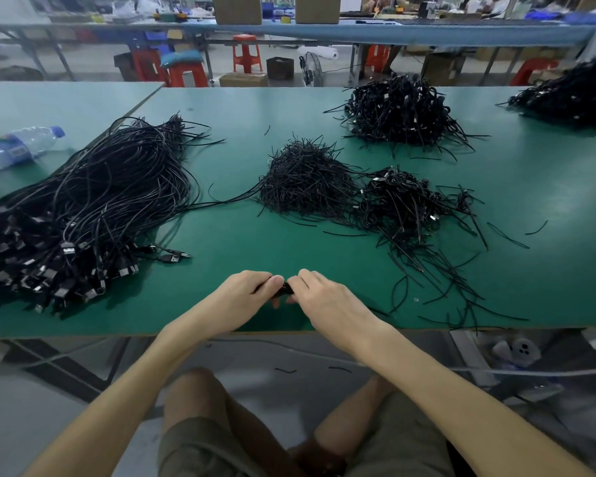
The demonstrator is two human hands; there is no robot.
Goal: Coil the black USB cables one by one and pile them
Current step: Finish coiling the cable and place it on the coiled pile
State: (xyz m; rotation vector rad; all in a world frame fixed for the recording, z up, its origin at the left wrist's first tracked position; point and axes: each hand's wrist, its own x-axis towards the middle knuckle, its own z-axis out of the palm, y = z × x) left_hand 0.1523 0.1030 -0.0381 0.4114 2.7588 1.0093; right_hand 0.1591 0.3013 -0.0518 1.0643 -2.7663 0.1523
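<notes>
Grip of left hand (245,290) and right hand (327,297) pinches one black cable (283,289); five heaps (307,180) lie beyond.

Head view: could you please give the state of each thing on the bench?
left hand: pinches black cable
right hand: pinches that cable
loose cables: uncoiled, heaped at left
ties: loose, heaped mid-table
coiled pile: heaped beside ties
water bottle: capped, lying down

we sit in a factory workshop: long green workbenches (241,108), heaps of black cables (399,111), red plastic stools (245,53), cardboard boxes (237,8) behind.
</notes>
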